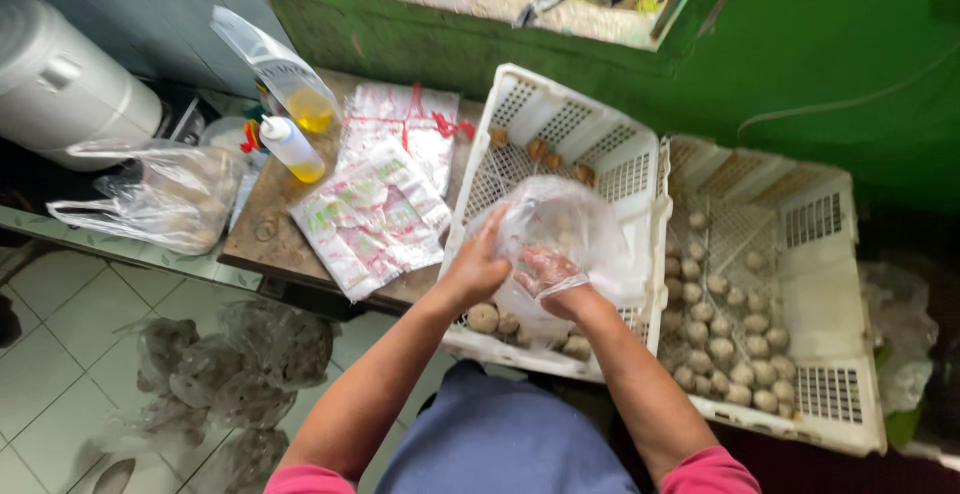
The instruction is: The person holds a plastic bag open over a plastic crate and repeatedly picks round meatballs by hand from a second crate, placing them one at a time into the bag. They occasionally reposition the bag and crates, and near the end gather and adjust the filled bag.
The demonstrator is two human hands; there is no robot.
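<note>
A clear plastic bag (565, 226) is held open over a white slatted crate (520, 114). My left hand (475, 266) grips the bag's left edge from outside. My right hand (548, 272) is inside the bag, seen through the film, fingers curled; I cannot tell if it holds anything. Small round brownish balls (484, 317) lie in the crate under my hands, and a few darker ones (540, 149) sit at its far end. A second white crate (820, 224) to the right holds several pale balls (720, 344).
A wooden table (262, 224) carries printed flat bags (375, 219), a squeeze bottle of yellow liquid (292, 149) and a filled clear bag (160, 194). Filled plastic bags (230, 364) lie on the tiled floor at left. A white round container (60, 79) stands far left. A green wall is behind.
</note>
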